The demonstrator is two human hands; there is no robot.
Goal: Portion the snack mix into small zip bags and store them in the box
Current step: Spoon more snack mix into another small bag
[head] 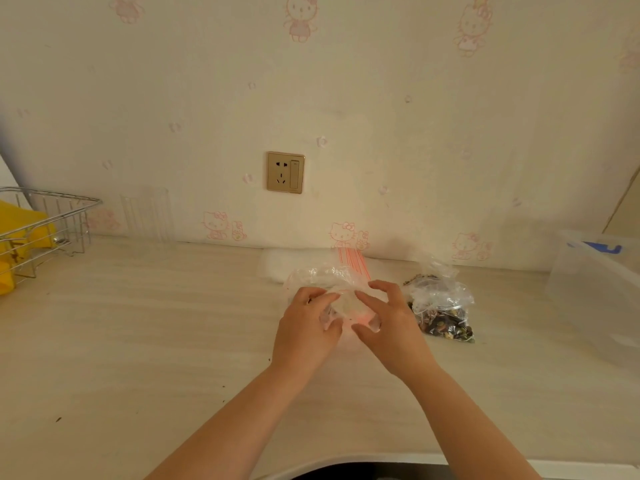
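Note:
A clear pack of small zip bags (341, 271) with red zip strips lies on the pale counter near the wall. My left hand (306, 327) and my right hand (388, 323) both pinch a small clear zip bag (348, 306) at the front of that pack, thumbs and fingers curled on the plastic. Just right of my right hand lies a clear bag of dark snack mix (445, 318), its top crumpled open. The translucent storage box (595, 289) with a blue mark stands at the far right.
A wire rack (52, 223) with yellow items stands at the far left by the wall. A clear ribbed container (147, 216) stands against the wall. A gold wall socket (285, 172) is above the counter. Small crumbs dot the counter (138, 341).

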